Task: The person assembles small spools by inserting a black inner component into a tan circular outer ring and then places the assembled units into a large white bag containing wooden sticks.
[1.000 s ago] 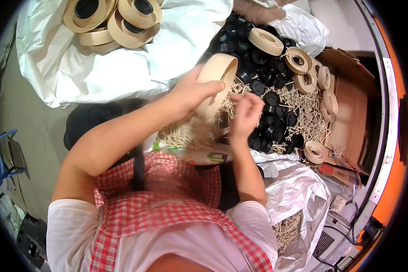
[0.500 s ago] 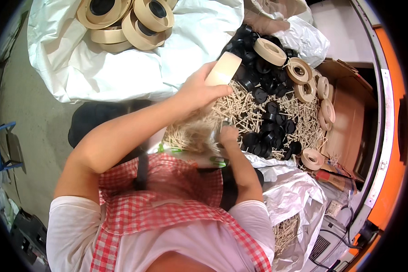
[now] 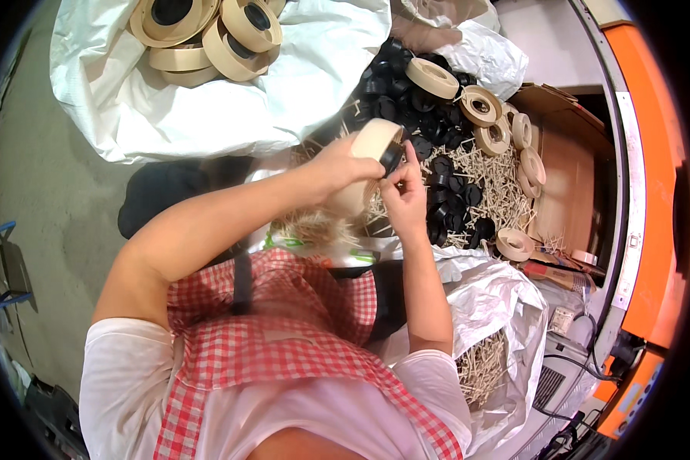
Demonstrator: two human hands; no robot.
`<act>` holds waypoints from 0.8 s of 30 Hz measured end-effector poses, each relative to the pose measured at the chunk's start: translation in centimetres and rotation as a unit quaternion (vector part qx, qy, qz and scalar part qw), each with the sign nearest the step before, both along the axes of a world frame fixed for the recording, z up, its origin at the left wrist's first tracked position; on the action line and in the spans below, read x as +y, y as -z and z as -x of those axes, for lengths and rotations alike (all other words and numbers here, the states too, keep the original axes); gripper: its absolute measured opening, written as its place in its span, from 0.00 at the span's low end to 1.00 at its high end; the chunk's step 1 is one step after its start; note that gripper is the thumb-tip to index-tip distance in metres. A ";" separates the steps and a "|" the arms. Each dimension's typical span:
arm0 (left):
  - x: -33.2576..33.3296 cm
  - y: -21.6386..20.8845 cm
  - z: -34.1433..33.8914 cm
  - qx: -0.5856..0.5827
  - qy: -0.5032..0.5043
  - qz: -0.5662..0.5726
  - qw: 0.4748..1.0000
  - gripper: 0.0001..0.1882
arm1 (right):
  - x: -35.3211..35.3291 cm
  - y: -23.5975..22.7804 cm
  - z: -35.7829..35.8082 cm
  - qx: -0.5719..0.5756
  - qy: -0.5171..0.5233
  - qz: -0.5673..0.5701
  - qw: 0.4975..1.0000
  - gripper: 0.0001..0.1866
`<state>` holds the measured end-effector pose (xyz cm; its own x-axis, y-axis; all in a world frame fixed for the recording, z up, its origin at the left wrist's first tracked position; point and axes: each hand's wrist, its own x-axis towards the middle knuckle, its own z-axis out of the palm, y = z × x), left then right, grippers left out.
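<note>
My left hand (image 3: 336, 167) grips a beige plastic ring (image 3: 376, 136) by its side, fingers wrapped round it, above a heap of small pegs. At the ring's right-hand opening sits a round black cap (image 3: 392, 159). My right hand (image 3: 406, 193) pinches that cap between thumb and fingers, its index finger reaching up along the far side. Whether the cap is seated inside the ring or only against its rim, I cannot tell. Many thin beige pegs (image 3: 502, 178) and loose black caps (image 3: 415, 100) lie spread right of my hands.
Beige rings with dark centres (image 3: 239, 57) rest on a white woven sack (image 3: 314, 92) at far left. Several rings (image 3: 481, 106) lie by a cardboard box (image 3: 571, 169) on the right. Near my right elbow, a white bag (image 3: 514, 303) holds more pegs. An orange frame (image 3: 648, 192) borders the right.
My right hand has risen from the peg heap to the ring and now holds a black cap there. The ring has turned and come slightly lower in my left hand.
</note>
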<state>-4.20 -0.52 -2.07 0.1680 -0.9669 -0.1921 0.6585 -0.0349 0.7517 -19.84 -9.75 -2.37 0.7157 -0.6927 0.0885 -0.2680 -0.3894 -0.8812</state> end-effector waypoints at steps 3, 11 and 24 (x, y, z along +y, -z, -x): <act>0.2 -1.4 -1.3 0.010 0.042 -0.008 0.999 0.23 | 0.9 -1.0 -0.8 -0.016 -0.029 0.159 0.987 0.08; 0.3 -0.9 -2.4 0.000 0.147 0.023 0.989 0.24 | 1.6 -3.0 -0.5 0.062 -0.165 0.259 0.950 0.16; 0.5 -0.7 -1.3 -0.036 0.188 -0.052 0.980 0.21 | 2.6 -1.7 0.5 0.115 -0.173 0.298 0.932 0.32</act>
